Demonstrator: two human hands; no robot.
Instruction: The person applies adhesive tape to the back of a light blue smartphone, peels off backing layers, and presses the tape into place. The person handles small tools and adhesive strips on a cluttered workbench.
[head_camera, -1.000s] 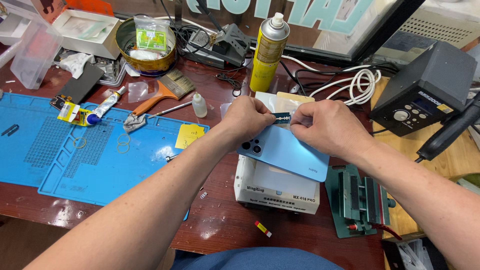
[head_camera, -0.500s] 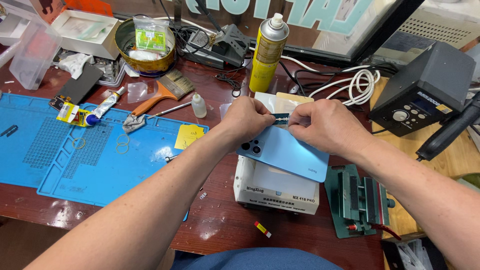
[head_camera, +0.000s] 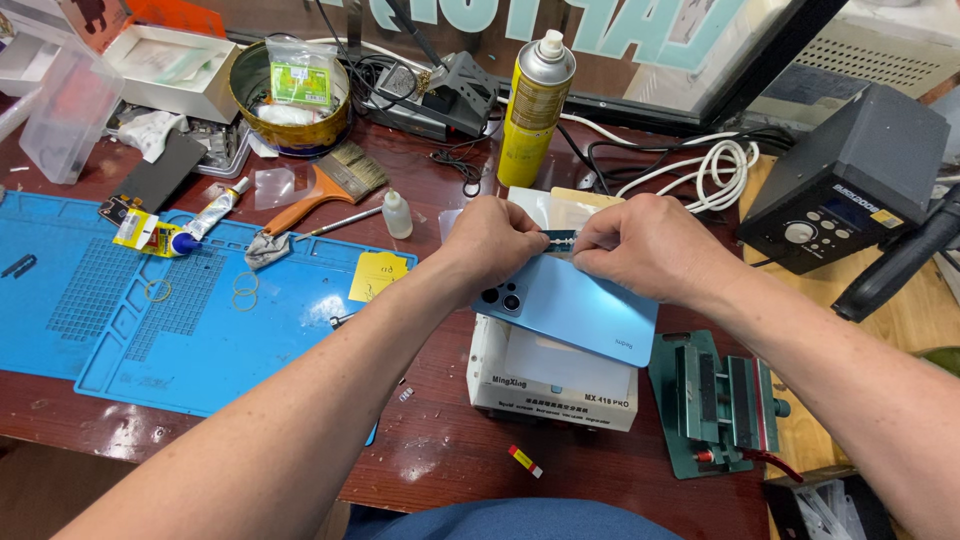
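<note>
Hands at the far edge of a light blue phone (head_camera: 570, 305), as I see them from the head camera; my left hand (head_camera: 495, 240) is curled shut, its fingertips pinching a thin metal blade (head_camera: 557, 240) against that edge; my right hand (head_camera: 650, 245) is closed in the same way, thumb and fingers pressed on the blade's other end and on the phone's rim; the two hands nearly touch across the blade. Phone lying back upward, its camera cluster just below my left hand, tilted across the top of a white box-shaped machine (head_camera: 550, 385) that sits directly beneath both hands; phone and machine touch. Green vise (head_camera: 715, 400) just beside the machine, under my right forearm; small red and yellow piece (head_camera: 525, 461) on the bare wood near the machine, toward me. Blue work mat (head_camera: 130, 320) spread to the left of my left forearm; yellow note (head_camera: 378, 276) on the mat's near corner, close to my left wrist; brush with an orange handle (head_camera: 320, 190) and a small dropper bottle (head_camera: 398, 214) beyond it. Yellow spray can (head_camera: 535, 110) upright, beyond my left hand; coiled white cable (head_camera: 715, 175) beyond my right hand; dark control box (head_camera: 845, 180) well to the right of my right hand; gold bowl (head_camera: 285, 110) far to the left, holding small packets.
</note>
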